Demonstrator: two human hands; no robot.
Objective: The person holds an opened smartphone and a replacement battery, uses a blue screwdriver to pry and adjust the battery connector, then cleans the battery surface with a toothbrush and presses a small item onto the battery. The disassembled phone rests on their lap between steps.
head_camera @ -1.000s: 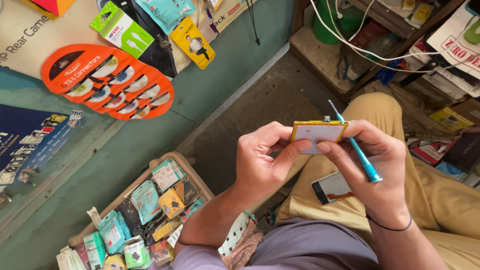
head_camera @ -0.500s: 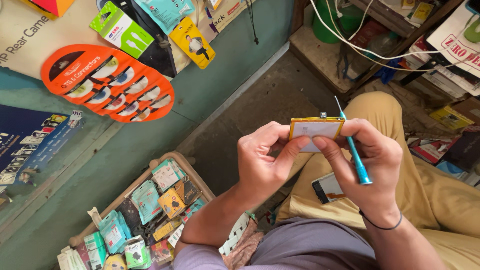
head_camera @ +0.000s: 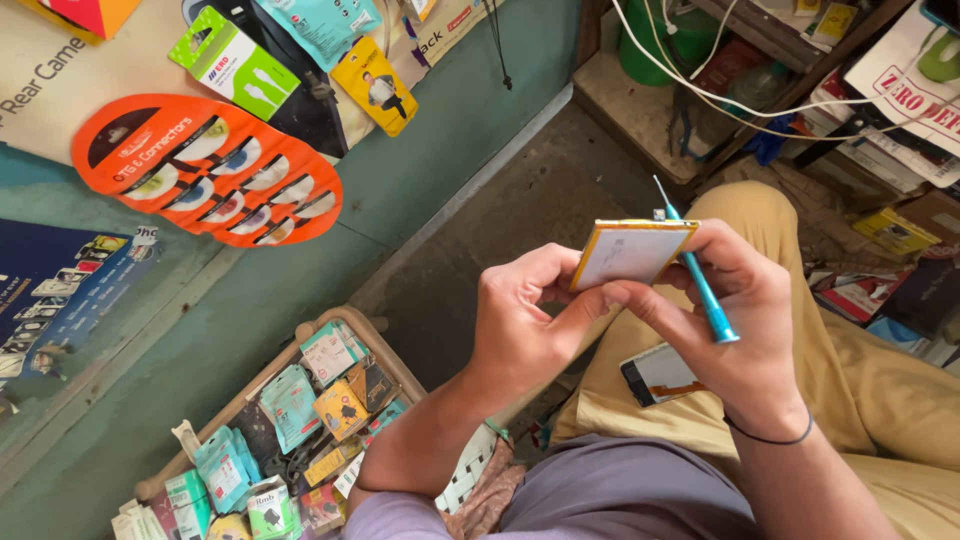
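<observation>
Yellow-edged flat battery pack (head_camera: 628, 253) is up between both my hands, over my lap, white face toward me. Left hand (head_camera: 525, 325) curled in: thumb pressed on the pack's lower edge, other fingers folded behind it, a closed pinch. Right hand (head_camera: 745, 320) also closed: thumb and fingertips meet at the pack's lower right corner, and the same hand has a teal screwdriver (head_camera: 697, 272) clamped along the fingers, thin tip poking up past the pack's top right corner. Can't tell whether the tip touches anything.

Around: phone (head_camera: 658, 374) lying on my thigh on the tan trousers, partly hidden under my right wrist. Black band (head_camera: 768, 438) on that wrist. Lower left, a wicker basket (head_camera: 290, 352) full of small packaged accessories. Orange display card (head_camera: 205, 170) on the green wall. White cables (head_camera: 700, 75) hang across the cluttered shelves top right.
</observation>
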